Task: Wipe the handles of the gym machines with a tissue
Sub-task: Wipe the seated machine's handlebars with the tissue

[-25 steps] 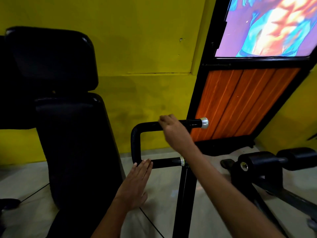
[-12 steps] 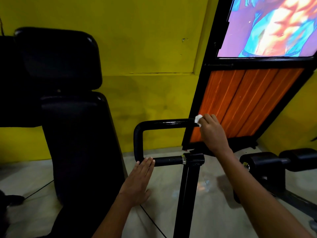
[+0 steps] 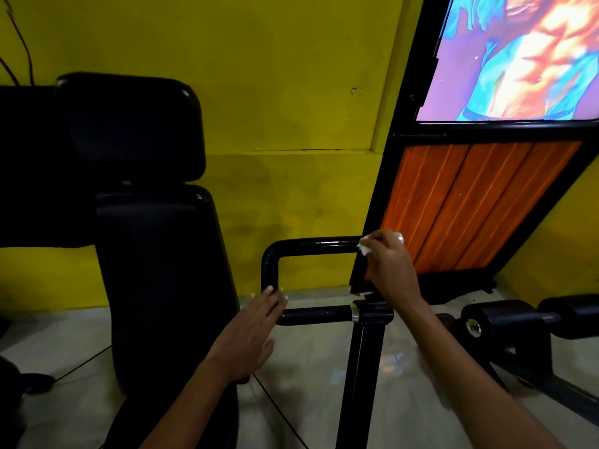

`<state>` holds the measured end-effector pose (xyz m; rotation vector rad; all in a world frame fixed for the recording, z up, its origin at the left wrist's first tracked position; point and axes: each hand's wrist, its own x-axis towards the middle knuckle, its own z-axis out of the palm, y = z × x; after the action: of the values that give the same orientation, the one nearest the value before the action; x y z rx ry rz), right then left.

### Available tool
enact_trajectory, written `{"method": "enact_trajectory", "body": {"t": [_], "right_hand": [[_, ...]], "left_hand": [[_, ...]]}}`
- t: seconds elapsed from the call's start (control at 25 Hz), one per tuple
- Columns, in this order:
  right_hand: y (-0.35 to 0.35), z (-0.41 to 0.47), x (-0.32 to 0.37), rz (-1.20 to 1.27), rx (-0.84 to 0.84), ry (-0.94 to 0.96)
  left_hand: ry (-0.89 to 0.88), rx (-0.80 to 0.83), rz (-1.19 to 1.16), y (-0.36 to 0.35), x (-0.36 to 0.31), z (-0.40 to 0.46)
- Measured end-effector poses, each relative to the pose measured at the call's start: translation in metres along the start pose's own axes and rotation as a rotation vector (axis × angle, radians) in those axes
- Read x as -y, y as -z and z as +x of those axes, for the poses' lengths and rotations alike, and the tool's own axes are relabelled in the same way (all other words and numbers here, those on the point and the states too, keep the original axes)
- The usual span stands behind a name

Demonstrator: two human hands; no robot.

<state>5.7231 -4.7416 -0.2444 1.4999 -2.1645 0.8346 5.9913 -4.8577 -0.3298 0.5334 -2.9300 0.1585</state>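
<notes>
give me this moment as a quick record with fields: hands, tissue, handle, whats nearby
setting: gym corner, yellow wall, pale floor
handle: black U-shaped bar, upper and lower rungs, on a black post
right hand: right hand at the far end of the upper rung, holding the tissue against it
tissue: white tissue, small bit showing at the fingers
left hand: left hand flat, fingers straight, tips at the handle's lower bend
nearby left: black padded seat back
nearby right: orange slatted panel, black roller pad
</notes>
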Motion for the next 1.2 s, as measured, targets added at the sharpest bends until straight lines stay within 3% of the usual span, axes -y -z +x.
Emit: {"method": "enact_trajectory", "body": {"t": [0.2,0.36,0.52,0.64,0.92,1.2], "right_hand": [[-0.039,-0.045,0.042,0.074,0.031,0.128],[-0.063,-0.050,0.083,0.105,0.051,0.254],[-0.086,-0.049,0.089,0.095,0.100,0.226],[-0.106,-0.069,0.093,0.061,0.189,0.311],[-0.107,-0.086,0.071,-0.036,0.239,0.499],[-0.061,-0.092,-0.006,-0.166,0.225,0.336]], "left_hand": [[0.016,-0.152,-0.034,0.043,0.032,0.037],[-0.098,-0.116,0.015,0.070,0.069,0.080],[-0.220,-0.019,-0.025,0.075,0.084,0.101],[-0.182,-0.009,-0.099,0.059,0.073,0.093],[-0.141,-0.122,-0.105,0.038,0.067,0.089],[-0.099,-0.142,-0.144,0.034,0.058,0.085]]}}
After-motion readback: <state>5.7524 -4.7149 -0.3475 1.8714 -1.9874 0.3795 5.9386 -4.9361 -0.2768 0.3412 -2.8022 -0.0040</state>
